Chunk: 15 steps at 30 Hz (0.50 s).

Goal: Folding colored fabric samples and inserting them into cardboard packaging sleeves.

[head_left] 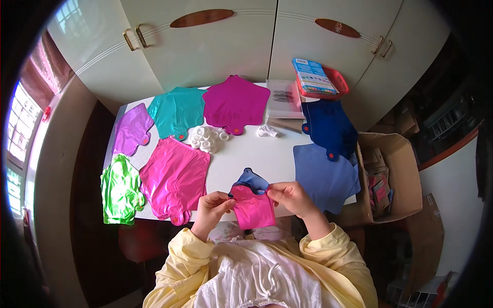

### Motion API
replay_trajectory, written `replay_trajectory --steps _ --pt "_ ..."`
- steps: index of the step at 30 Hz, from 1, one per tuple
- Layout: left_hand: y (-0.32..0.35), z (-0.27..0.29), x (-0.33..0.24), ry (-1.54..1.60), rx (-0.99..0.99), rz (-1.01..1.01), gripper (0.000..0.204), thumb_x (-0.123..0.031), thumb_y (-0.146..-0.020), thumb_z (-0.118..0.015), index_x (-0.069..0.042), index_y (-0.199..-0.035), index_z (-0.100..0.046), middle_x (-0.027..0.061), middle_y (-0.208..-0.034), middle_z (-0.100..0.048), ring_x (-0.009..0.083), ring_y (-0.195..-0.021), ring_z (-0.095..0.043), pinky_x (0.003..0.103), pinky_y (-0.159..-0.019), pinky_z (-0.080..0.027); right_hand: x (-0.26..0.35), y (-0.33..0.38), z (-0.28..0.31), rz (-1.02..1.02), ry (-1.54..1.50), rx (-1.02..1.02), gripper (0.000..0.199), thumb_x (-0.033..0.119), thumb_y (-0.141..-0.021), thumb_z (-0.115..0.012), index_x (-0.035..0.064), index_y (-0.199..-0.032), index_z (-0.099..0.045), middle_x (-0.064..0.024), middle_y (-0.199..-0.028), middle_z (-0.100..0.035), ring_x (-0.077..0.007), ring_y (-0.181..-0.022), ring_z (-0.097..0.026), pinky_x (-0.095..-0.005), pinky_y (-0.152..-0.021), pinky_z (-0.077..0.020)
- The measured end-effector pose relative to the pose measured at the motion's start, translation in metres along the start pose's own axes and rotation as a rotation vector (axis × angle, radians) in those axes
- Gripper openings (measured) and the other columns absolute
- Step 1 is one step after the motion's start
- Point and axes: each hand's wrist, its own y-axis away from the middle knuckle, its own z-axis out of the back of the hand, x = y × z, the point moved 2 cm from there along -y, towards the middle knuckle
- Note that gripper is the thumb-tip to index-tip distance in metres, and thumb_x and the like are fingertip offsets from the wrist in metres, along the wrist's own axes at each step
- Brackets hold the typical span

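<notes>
In front of me, above the table's near edge, my left hand [213, 209] and my right hand [294, 199] pinch the two sides of a small folded pink foil balloon [255, 211]. A dark blue foil piece [250, 179] shows at its top edge, between my fingers; whether it is joined to the pink one I cannot tell. The fingers of both hands are closed. Left of my left hand a larger pink foil balloon [174, 177] lies flat. To the right of my right hand are stacked slate-blue foil sheets [323, 177].
Around the white table [231, 164] lie flat green [120, 190], purple [132, 128], teal [177, 110], magenta [236, 102] and navy [331, 126] foil balloons. White rolls [204, 138] sit mid-table. A red basket [336, 82] holds packets at the back; a cardboard box [398, 174] stands right.
</notes>
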Motion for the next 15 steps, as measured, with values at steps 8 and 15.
replay_trajectory --steps 8,15 --pt "0.005 -0.007 -0.003 -0.037 -0.017 -0.102 0.006 0.001 -0.083 -0.067 0.001 -0.087 -0.063 0.0021 -0.073 -0.064 0.0046 -0.064 -0.057 0.018 -0.055 -0.045 -0.011 -0.002 -0.002 0.073 0.192 -0.194 0.01 0.007 -0.085 -0.066 -0.0015 -0.089 -0.068 -0.0008 -0.071 -0.065 -0.0038 -0.063 -0.055 -0.0196 -0.057 -0.0446" --pt "0.005 -0.01 -0.004 -0.037 -0.036 -0.145 0.007 0.003 -0.082 -0.067 0.0 -0.085 -0.061 0.0018 -0.072 -0.063 0.0034 -0.062 -0.055 0.018 -0.054 -0.044 -0.007 0.001 -0.014 0.343 0.256 -0.336 0.008 0.001 -0.083 -0.064 0.0015 -0.09 -0.067 -0.0055 -0.078 -0.067 -0.0087 -0.069 -0.062 -0.0214 -0.061 -0.0475"
